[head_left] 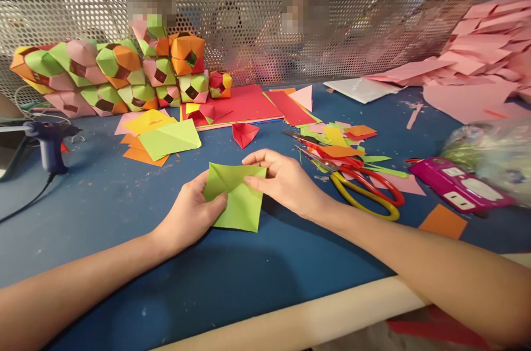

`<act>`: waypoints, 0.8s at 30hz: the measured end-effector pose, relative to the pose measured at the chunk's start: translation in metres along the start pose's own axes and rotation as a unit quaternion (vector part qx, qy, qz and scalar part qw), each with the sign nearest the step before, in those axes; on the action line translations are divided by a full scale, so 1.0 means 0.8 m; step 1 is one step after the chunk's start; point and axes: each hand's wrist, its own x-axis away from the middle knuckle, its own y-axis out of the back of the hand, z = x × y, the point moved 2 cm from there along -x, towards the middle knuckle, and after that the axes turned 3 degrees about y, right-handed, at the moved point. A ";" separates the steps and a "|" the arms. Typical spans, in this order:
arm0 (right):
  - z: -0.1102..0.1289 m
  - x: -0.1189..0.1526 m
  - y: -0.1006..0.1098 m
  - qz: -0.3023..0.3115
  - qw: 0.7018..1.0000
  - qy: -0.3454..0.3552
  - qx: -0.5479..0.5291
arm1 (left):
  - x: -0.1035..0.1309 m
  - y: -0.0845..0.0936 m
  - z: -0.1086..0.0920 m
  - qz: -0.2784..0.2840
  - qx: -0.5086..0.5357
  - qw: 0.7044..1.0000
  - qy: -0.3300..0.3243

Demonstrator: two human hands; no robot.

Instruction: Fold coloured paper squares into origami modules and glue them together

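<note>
Between my two hands is a square of green paper with crossing creases, held just above the blue table. My left hand grips its left side, thumb on top and fingers behind. At its upper right corner my right hand pinches the paper between thumb and fingers. A small folded red paper piece lies just beyond the hands. To the right of it are scissors with red handles and scissors with yellow handles, partly under paper scraps.
Folded paper balls are stacked at the back left before a perforated metal screen. A blue glue gun stands left. Green paper, red sheets, pink sheets and a magenta device lie around. Two people are behind the screen.
</note>
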 end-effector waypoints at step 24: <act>0.004 0.006 -0.004 -0.032 0.998 -0.019 -0.060 | 0.002 -0.001 0.000 0.009 0.013 1.000 0.015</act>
